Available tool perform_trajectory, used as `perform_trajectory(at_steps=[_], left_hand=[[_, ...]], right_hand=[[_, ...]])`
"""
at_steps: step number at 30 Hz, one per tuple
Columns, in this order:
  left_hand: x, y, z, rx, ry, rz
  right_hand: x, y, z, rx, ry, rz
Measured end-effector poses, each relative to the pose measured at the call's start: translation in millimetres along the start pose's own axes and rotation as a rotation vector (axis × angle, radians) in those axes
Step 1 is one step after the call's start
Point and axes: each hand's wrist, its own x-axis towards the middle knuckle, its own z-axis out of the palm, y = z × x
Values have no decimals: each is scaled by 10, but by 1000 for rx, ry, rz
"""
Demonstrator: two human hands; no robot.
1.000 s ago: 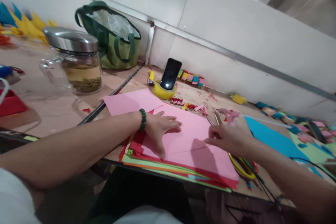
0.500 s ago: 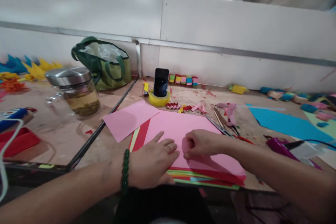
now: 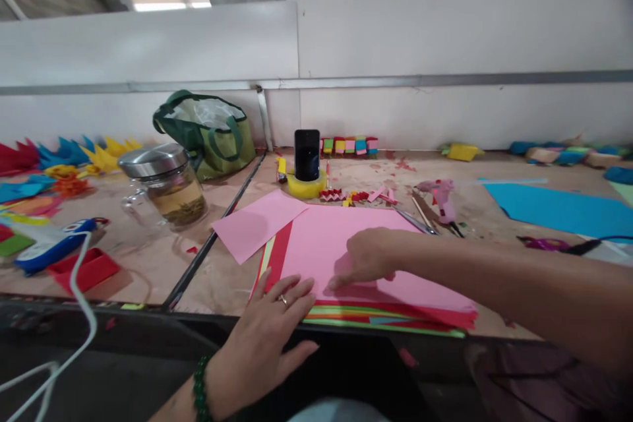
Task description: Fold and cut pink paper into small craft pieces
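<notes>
A sheet of pink paper [image 3: 316, 244] lies on top of a stack of coloured paper [image 3: 346, 316] at the table's front edge. My left hand [image 3: 274, 333], wearing a ring and a green bead bracelet [image 3: 200, 389], rests its spread fingertips on the stack's near left corner. My right hand [image 3: 368, 256] is on the pink sheet, with one finger stretched down against it and the others curled under. Nothing shows in its curled fingers, though the palm side is hidden. A smaller pink sheet [image 3: 260, 221] overlaps the stack's far left corner.
A phone [image 3: 306, 155] stands in a yellow tape roll [image 3: 306, 186] behind the stack. Scissors [image 3: 413, 219] and a pink glue gun [image 3: 444, 199] lie right of it. A glass mug [image 3: 175, 191] and a green bag [image 3: 227, 145] stand left; blue paper [image 3: 558, 208] lies right.
My left hand has slid back toward me and left, mostly off the stack. My right hand has turned from a closed curl to one finger reaching left and nearer. The view has shifted.
</notes>
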Motion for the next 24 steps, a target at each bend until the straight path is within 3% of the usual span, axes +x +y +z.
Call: perform_trajectory(at_steps=[6,11,14,16,19,24], left_hand=[[13,60,51,-56,44,-62],[26,88,64,-124,71,-110],[29,97,58,-145,73,-126],[27,101,60,-146,74,-117],[21,102,71,-123,86,-106],[10,75,91,-67,81,-77]], right_hand=[[18,-297,-145,-144,-157,60],[52,-388,-149,-186,4,-54],[98,-399,-138,-156,-114,-70],[119,-377,-130,-119,-155,-65],[111,-285,-107,-92,-71,-62],[19,76,-9,4,-6,27]])
